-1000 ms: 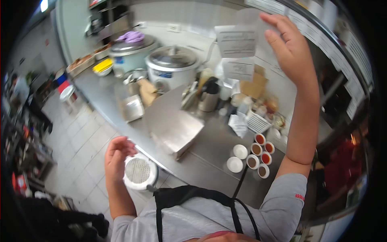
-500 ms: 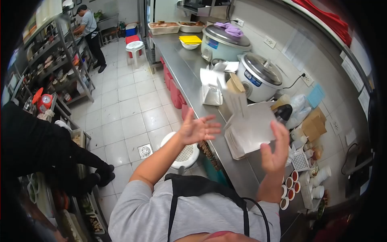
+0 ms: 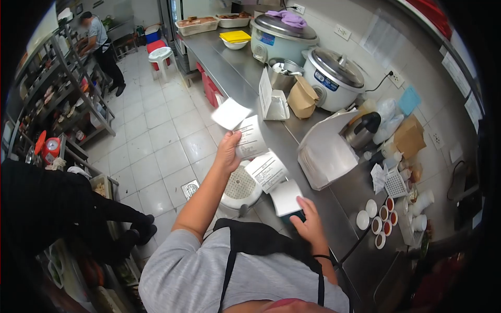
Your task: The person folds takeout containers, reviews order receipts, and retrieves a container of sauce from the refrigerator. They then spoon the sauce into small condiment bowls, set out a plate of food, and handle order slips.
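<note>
A long curled paper receipt [image 3: 266,171] with printed text hangs in folds in front of the apron, between both hands. My left hand [image 3: 227,150] is closed on its edge near the upper end, thumb over the paper. At the lower end, my right hand [image 3: 309,221] is beside the receipt with thumb and fingers apart; a fingertip meets the paper's edge. To the right on the steel counter [image 3: 334,219] stands an open box-like holder of white paper sheets [image 3: 329,156]. Beyond it are an open foil-lined container [image 3: 275,106] and a brown paper bag [image 3: 302,97].
Two large cookers [image 3: 334,78] stand against the wall. Small sauce cups [image 3: 387,228] sit at the counter's right. A white stool [image 3: 240,188] is below the counter edge. One person [image 3: 99,47] works at the far left; another in black [image 3: 57,203] is nearer.
The receipt, earlier up near the wall and then blurred over the counter, is now in front of the body. My left hand has closed on it; my right hand has moved down and left.
</note>
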Demonstrator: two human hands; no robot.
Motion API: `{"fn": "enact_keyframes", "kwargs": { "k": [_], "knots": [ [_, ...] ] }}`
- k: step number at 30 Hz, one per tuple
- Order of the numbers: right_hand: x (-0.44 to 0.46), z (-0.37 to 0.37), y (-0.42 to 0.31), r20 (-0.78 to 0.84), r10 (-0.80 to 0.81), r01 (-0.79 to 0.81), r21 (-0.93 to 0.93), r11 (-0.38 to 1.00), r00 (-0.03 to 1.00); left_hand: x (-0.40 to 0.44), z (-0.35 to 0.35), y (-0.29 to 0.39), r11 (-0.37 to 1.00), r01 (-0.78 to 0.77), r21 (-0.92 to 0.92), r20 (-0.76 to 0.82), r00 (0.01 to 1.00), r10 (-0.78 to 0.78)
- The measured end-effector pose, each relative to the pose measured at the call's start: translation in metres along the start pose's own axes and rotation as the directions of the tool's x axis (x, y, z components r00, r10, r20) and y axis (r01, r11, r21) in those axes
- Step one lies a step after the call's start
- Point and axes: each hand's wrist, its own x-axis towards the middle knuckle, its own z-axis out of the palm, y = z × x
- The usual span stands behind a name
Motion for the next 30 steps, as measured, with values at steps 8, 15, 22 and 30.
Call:
{"fn": "enact_keyframes", "kwargs": {
  "k": [8, 15, 22, 30],
  "knots": [
    [0.095, 0.011, -0.016, -0.226, -0.003, 0.022, 0.081, 0.997, 0.974, -0.036, 0.018, -0.030, 0.780, -0.107, 0.617, 0.177, 0.984, -0.005],
    [0.144, 0.046, -0.002, 0.457, 0.266, -0.489, 0.484, 0.726, 0.848, -0.063, 0.003, -0.044, 0.171, -0.274, 0.946, 0.271, 0.962, 0.044],
    [0.144, 0.073, 0.011, 0.214, 0.275, -0.336, 0.763, 0.552, 0.937, -0.070, -0.025, -0.055, 0.744, 0.300, 0.597, -0.026, 0.934, -0.356],
    [0.123, 0.053, 0.037, 0.122, 0.346, -0.259, 0.887, 0.383, 0.930, -0.025, -0.001, -0.059, 0.933, 0.360, 0.005, -0.095, 0.929, -0.357]
  ]
}}
